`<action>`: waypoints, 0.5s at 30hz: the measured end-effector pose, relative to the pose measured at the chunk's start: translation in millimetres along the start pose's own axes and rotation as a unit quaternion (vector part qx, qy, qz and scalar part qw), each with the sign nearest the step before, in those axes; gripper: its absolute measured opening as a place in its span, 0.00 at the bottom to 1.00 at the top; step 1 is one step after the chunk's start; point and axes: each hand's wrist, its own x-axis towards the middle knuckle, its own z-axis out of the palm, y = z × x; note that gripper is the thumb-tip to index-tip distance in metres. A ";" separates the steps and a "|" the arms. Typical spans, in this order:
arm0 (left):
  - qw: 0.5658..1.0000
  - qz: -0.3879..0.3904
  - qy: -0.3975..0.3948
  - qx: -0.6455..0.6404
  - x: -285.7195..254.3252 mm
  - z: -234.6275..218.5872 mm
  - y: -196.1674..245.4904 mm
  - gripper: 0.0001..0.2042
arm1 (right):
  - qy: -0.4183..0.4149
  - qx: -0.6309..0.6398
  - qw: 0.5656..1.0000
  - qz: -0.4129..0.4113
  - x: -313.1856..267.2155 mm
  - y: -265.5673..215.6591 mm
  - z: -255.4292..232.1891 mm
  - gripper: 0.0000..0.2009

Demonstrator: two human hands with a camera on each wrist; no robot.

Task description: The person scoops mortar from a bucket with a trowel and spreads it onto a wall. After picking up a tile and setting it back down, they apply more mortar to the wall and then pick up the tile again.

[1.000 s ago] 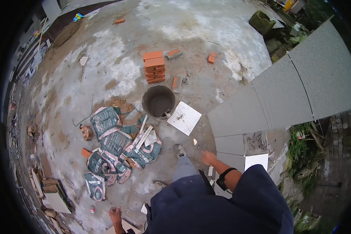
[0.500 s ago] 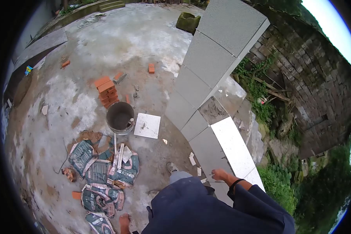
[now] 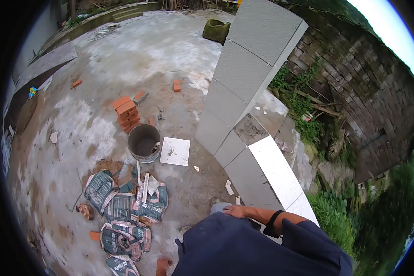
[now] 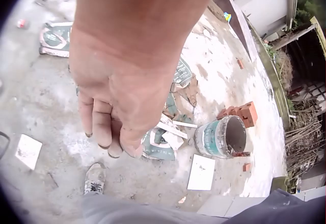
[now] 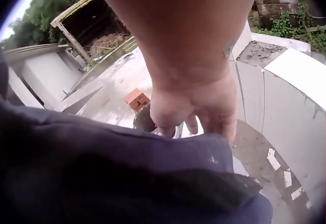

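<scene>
My left hand (image 3: pixel 164 264) hangs low at the body's side, holding nothing. In the left wrist view its fingers (image 4: pixel 103 130) droop loosely over the concrete floor. My right hand (image 3: pixel 236 211) lies at the front of the leg, its fingertips over the grey trouser (image 3: pixel 220 207). The right wrist view has that hand (image 5: pixel 196 102) with fingers pointing down beside the dark clothing, partly hidden by it. Ahead stands a mortar-smeared bucket (image 4: pixel 206 138). Beside it on the floor lies a white square tile (image 3: pixel 175 152) with grey specks.
A brick stack (image 3: pixel 126 110) rises behind the bucket. Crumpled green bags (image 3: pixel 119 207) and white strips litter the floor at left. A low grey-tiled wall (image 3: pixel 250 179) curves along the right, with white tile (image 3: pixel 276 170) on top and a rough mortar patch (image 3: pixel 251 129).
The view has swung right, bringing the wall and old brick building further in. My right hand has moved from beside the wall to the leg. The left hand stays low and holds nothing.
</scene>
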 end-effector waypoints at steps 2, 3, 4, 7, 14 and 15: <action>0.984 -0.102 0.094 -0.111 10.3 0.2 -1.1 0.08 | 0.010 0.003 0.999 0.049 -13.1 -1.8 -11.1 0.31; 0.937 -0.202 0.183 -0.219 15.7 2.8 -4.2 0.08 | 0.020 0.007 0.995 0.098 -21.1 3.3 -17.6 0.30; 0.937 -0.202 0.182 -0.221 19.2 3.0 -7.9 0.08 | 0.020 0.005 0.995 0.099 -30.1 9.0 -22.2 0.30; 0.967 -0.063 0.197 -0.150 27.7 -5.7 -17.8 0.08 | 0.019 -0.095 0.980 0.174 -52.1 24.8 -31.3 0.28; 0.972 -0.154 0.119 -0.133 35.3 -21.1 5.7 0.07 | 0.004 -0.081 0.987 0.136 -63.1 58.5 24.3 0.22; 0.959 -0.197 0.130 -0.157 36.8 -23.8 0.8 0.06 | 0.008 -0.042 0.995 0.090 -61.7 49.5 28.9 0.20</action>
